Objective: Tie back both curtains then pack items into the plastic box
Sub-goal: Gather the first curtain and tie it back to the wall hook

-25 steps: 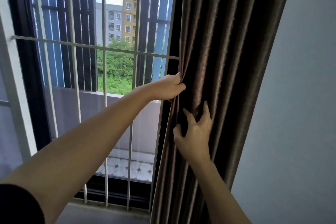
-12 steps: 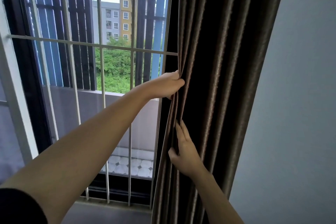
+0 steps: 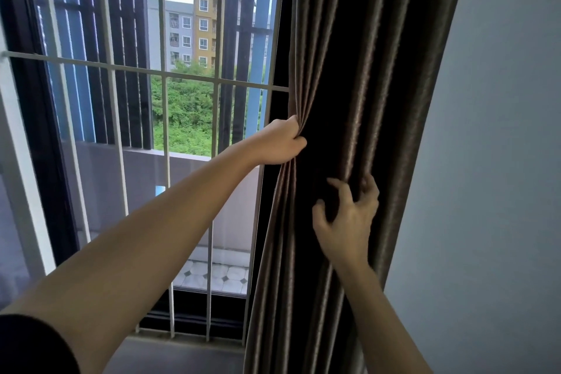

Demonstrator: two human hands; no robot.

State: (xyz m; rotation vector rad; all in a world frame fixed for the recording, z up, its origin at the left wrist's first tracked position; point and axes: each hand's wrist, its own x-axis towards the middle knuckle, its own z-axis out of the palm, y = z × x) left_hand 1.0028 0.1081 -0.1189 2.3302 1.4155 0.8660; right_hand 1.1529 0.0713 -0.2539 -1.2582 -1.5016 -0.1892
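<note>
— What hangs by the window?
— A dark brown pleated fabric curtain. It hangs along the window's right edge, bunched against the plain grey-blue wall.
— And the hands?
— The left hand clenches the curtain's leading edge, a little below the crossbar of the white metal window bars. The right hand is lower, in the middle of the folds. Its outer fingers are hooked round a pleat, and the thumb and forefinger are spread apart.
— The rest of the room?
— There's a black sleeve on the left arm. Through the glass I see a balcony floor of pale patterned tiles, green trees and a tall yellow apartment block.
</note>
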